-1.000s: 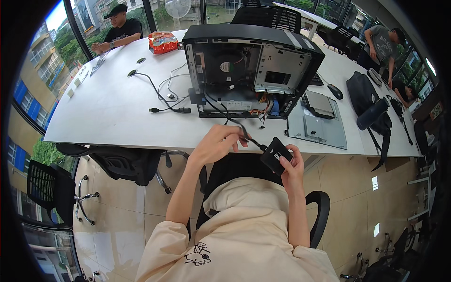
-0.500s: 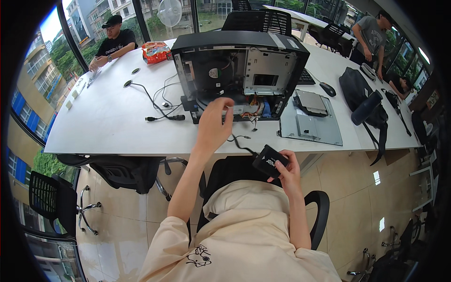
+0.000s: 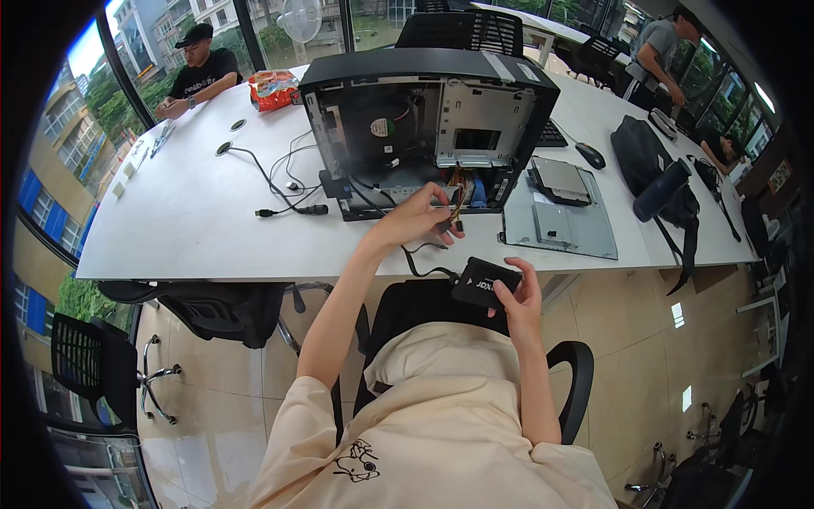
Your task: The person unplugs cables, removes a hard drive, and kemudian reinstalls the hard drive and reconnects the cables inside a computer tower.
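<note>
My right hand (image 3: 523, 305) holds a black, flat solid-state drive (image 3: 476, 285) over the table's front edge, thumb on its face. A black data cable (image 3: 413, 260) runs from the drive's left side up onto the table. At the front of an opened black computer case (image 3: 424, 66), my left hand (image 3: 415, 218) is closed with its fingertips on a power cable (image 3: 459, 219) of coloured wires with dark connectors. Inside the case are a large dark round part, a metal bracket and a blue part beside the wires.
A removed side panel (image 3: 585, 239) lies right of the case, with a metal drive caddy (image 3: 561, 183) on it. Farther right are a mouse (image 3: 591, 155), a backpack (image 3: 644, 157) and a dark bottle (image 3: 662, 192). Loose cables (image 3: 292, 208) lie left. A person sits at the far left.
My left hand has moved right and slightly down, from the case opening to the coloured wires, and now touches them. The drive in my right hand has shifted slightly left.
</note>
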A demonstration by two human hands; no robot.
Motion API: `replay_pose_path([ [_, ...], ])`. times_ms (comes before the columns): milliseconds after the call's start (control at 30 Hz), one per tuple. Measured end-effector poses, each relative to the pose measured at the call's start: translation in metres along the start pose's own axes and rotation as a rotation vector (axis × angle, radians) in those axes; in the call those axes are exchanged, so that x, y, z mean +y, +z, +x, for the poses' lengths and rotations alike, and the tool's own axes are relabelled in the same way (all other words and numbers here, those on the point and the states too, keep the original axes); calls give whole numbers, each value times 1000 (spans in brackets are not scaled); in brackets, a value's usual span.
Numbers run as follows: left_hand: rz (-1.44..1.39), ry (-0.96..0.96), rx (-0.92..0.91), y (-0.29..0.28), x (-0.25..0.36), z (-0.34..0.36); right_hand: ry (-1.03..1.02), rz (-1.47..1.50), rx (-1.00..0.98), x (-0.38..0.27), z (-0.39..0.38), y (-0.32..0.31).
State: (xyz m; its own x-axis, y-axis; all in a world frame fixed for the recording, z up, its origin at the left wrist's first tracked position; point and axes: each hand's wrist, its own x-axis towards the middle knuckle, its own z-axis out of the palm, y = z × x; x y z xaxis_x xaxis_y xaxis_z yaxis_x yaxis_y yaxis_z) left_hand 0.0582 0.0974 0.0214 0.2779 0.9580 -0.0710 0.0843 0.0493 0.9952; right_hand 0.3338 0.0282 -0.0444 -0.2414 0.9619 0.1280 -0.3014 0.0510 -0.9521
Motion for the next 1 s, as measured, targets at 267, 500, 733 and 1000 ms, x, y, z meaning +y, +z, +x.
replay_pose_path([
  [267,-56,17,-163,-11,21,-7,28,59,21,-3,10,3],
  [500,-3,100,-217,-5,22,10,11,109,35,0,5,0],
  [733,269,176,-221,11,30,28,-37,171,149,-14,16,-11],
  [1000,515,249,-147,27,49,31,-74,90,264,-22,29,-15],
])
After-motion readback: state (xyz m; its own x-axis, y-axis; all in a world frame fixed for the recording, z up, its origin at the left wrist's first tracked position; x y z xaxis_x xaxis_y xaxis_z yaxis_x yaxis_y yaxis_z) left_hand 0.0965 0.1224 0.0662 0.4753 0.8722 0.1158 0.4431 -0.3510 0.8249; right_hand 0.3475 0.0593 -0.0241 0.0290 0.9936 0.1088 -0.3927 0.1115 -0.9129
